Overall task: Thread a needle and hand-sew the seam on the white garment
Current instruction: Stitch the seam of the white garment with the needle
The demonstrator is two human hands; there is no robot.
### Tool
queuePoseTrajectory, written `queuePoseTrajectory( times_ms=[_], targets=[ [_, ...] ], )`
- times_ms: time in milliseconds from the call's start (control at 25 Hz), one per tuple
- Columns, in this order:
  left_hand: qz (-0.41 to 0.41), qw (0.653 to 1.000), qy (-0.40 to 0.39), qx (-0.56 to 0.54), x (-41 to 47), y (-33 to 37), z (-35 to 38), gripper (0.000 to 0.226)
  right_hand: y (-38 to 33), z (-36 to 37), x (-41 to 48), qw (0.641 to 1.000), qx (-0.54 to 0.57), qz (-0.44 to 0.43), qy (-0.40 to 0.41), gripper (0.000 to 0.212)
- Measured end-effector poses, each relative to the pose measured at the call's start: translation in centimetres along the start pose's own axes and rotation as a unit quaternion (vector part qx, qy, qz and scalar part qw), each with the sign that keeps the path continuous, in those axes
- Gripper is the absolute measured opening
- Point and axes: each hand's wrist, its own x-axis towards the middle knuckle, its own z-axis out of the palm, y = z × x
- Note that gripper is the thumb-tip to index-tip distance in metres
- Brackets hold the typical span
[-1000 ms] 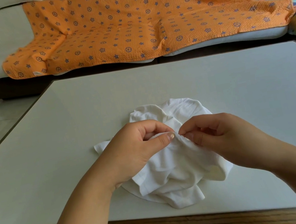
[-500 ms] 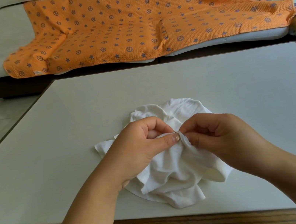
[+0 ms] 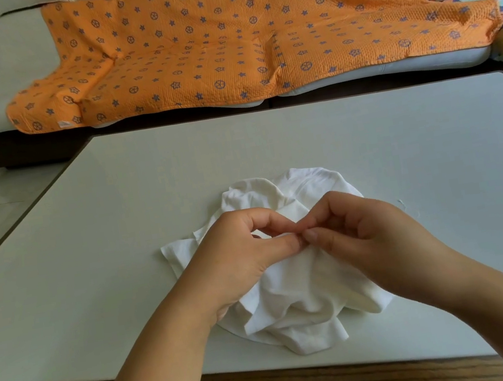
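Head: left hand, right hand, apparent pinch on white garment

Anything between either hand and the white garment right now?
Nothing visible. The left hand and right hand are both on the white garment, which lies bunched on the table. Their fingertips meet, pinching a raised fold near its middle. Whether they pinch anything besides cloth is too small to tell.
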Motion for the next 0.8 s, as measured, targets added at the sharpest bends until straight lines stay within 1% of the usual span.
queuePoseTrajectory(
  times_ms=[80,120,200,280,320,400,480,560,640,800],
  targets=[
    [-0.002,1.0,-0.002,0.001,0.1,-0.1,-0.1,0.005,0.1,0.1,0.4,0.999,0.002,0.007,0.041,0.011],
    [-0.003,1.0,-0.001,-0.002,0.1,-0.1,-0.1,0.005,0.2,-0.1,0.6,0.997,0.016,0.007,0.076,0.012],
    [-0.011,1.0,-0.006,-0.023,0.1,-0.1,-0.2,0.003,0.4,-0.8,1.2,0.986,0.085,0.01,0.143,0.013],
    [-0.023,0.998,-0.016,-0.05,0.0,0.1,-0.5,0.005,0.2,-1.8,1.7,0.968,0.193,0.034,0.156,0.014],
    [-0.029,0.998,-0.023,-0.056,0.0,0.1,-0.6,0.007,0.1,-2.3,1.8,0.951,0.265,0.054,0.148,0.014],
    [-0.039,0.997,-0.04,-0.053,-0.1,0.2,-0.8,0.01,-0.2,-3.1,2.0,0.901,0.401,0.097,0.133,0.012],
    [-0.042,0.997,-0.042,-0.048,-0.1,0.1,-0.9,0.011,-0.3,-3.9,2.3,0.858,0.481,0.128,0.129,0.012],
    [-0.045,0.997,-0.04,-0.048,-0.1,0.0,-1.1,0.011,-0.4,-4.5,2.4,0.823,0.534,0.142,0.134,0.015],
    [-0.048,0.996,-0.047,-0.056,-0.2,0.1,-1.1,0.01,-0.5,-4.9,2.5,0.797,0.569,0.142,0.148,0.018],
    [-0.05,0.996,-0.056,-0.052,-0.2,0.2,-1.1,0.01,-0.7,-5.2,2.5,0.767,0.604,0.137,0.165,0.021]
  ],
)
